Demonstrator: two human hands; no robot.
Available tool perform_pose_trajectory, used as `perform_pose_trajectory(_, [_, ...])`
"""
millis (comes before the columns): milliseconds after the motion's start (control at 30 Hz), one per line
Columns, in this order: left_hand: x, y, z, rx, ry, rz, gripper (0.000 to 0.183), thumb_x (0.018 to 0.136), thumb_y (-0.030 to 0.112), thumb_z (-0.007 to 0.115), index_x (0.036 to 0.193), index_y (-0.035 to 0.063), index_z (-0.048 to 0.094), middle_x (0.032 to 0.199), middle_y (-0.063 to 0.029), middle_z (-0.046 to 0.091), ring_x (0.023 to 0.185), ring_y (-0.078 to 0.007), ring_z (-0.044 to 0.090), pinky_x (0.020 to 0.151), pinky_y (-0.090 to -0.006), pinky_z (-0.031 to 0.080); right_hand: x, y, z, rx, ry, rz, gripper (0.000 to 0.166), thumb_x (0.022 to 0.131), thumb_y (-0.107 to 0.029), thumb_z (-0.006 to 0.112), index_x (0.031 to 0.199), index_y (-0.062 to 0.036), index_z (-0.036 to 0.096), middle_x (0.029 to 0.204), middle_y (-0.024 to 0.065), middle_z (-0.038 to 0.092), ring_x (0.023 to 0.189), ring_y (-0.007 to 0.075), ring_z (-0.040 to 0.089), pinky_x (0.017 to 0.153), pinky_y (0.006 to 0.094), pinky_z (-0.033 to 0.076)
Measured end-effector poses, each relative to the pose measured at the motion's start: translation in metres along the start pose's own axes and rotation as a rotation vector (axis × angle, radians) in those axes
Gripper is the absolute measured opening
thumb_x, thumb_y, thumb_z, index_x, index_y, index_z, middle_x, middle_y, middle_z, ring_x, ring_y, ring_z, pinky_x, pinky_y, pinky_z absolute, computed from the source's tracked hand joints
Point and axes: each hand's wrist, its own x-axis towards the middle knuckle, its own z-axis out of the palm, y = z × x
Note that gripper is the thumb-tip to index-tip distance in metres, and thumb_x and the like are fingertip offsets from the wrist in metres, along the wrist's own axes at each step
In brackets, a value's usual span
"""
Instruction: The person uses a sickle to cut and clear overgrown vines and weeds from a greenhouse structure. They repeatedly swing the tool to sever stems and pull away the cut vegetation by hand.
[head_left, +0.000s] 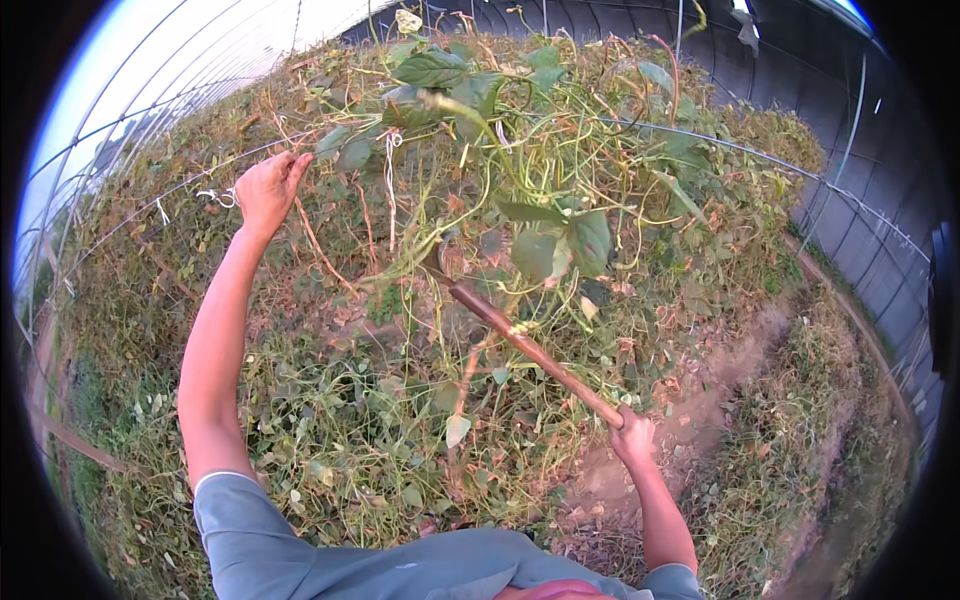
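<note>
My right hand (634, 436) is closed around the lower end of a long wooden handle (536, 352). The handle slants up to the left and ends in a curved metal blade, like a sickle's (436, 259), partly hidden among thin green stems. My left hand (271, 187) is raised at the upper left, its fingers closed at the overhead wire (217, 169) beside the vines; whether it grips the wire or a thin stem, I cannot tell. A tangle of green bean-like vines (555, 157) with broad leaves hangs from the wire, above and right of the blade.
White strings (391, 187) hang from the wire. Cut or fallen vines (337, 420) cover the ground before me, with a strip of bare soil (682, 420) at the right. Metal hoops (124, 112) arch at the left, and a dark sheet wall (877, 202) stands at the right.
</note>
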Motion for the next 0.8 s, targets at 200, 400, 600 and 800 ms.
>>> perform_pose_trajectory(200, [-0.013,0.003,-0.011,0.092,-0.125,-0.078,0.024,0.091,0.036,0.070,0.088,0.0123,0.070,0.078,-0.0068,0.066,0.070,-0.0262,0.064,0.062,-0.0399,0.048,0.024,0.045,0.015,0.069,0.122,0.522,0.026,0.084,-0.025,0.072,0.091,-0.0003,0.066,0.076,0.0234,0.069,0.075,0.0419,0.070,0.069,0.0532,0.054])
perform_pose_trajectory(400, [-0.038,0.066,0.007,-0.157,0.140,0.541,0.045,0.083,0.012,0.073,0.127,0.0117,0.061,0.122,-0.0135,0.057,0.119,-0.0320,0.055,0.109,-0.0473,0.043,-0.161,0.155,0.111,0.331,0.228,1.044,0.034,0.080,-0.021,0.070,0.086,0.0116,0.061,0.078,0.0256,0.066,0.076,0.0392,0.066,0.071,0.0492,0.051])
perform_pose_trajectory(600, [-0.005,0.121,0.089,-0.383,-0.239,0.177,0.067,0.095,0.033,0.064,0.148,0.0020,0.036,0.146,-0.0208,0.045,0.134,-0.0398,0.044,0.112,-0.0456,0.039,-0.249,0.086,0.107,0.881,0.229,1.227,0.019,0.088,-0.012,0.067,0.081,-0.0020,0.053,0.056,0.0032,0.050,0.041,0.0144,0.048,0.036,0.0322,0.038])
perform_pose_trajectory(800, [0.071,0.165,0.207,-0.471,-0.106,0.084,0.088,0.092,0.052,0.063,0.151,-0.0024,0.027,0.152,-0.0249,0.038,0.139,-0.0408,0.040,0.115,-0.0497,0.033,-0.218,-0.007,0.066,0.988,0.165,1.061,0.024,0.093,-0.014,0.069,0.077,-0.0072,0.051,0.055,-0.0026,0.046,0.040,0.0087,0.042,0.035,0.0271,0.031])
